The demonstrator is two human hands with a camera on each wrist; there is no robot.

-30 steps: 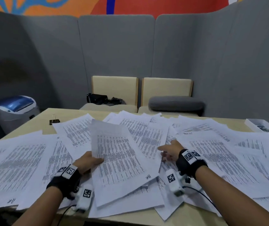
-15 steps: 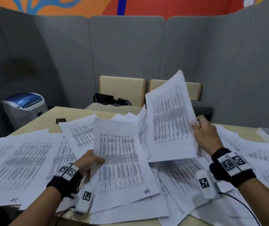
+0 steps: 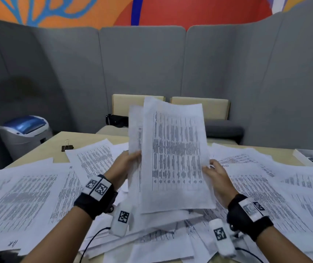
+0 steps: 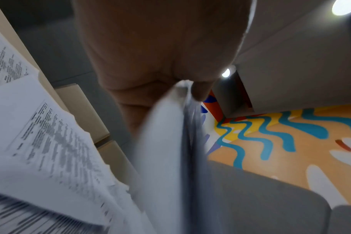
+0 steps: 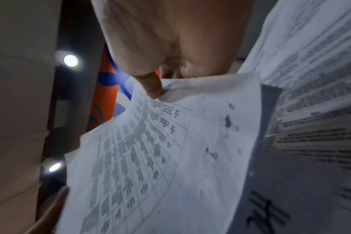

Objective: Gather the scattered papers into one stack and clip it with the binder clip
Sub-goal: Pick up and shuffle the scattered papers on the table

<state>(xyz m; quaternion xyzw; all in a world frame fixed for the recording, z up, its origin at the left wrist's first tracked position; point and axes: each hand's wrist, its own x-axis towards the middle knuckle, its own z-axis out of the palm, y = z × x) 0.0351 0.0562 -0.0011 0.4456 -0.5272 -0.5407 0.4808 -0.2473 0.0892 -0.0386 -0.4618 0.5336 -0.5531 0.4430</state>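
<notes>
While most of the sheets lie spread across the table, only a small start on the stack is made: a few held sheets stand nearly upright above the near middle of the table, their lower edge close to or resting on the pile beneath. I count at least 2 of them, 1 set slightly behind and to the left of the front page; the exact number cannot be told. The left hand grips their left edge, with its thumb on the front and its fingers out of sight behind, and the left wrist view shows the paper edge caught in that hand. The right hand pinches the right edge, its thumb pressed on the printed face. The scattered papers cover the table to the far left, the near middle and the right, overlapping at many angles, so nearly all of the gathering is left. The binder clip sits untouched on bare tabletop at the far left, well apart from both hands, just beyond the nearest sheet. Squaring the stack and clipping it are not yet begun.
</notes>
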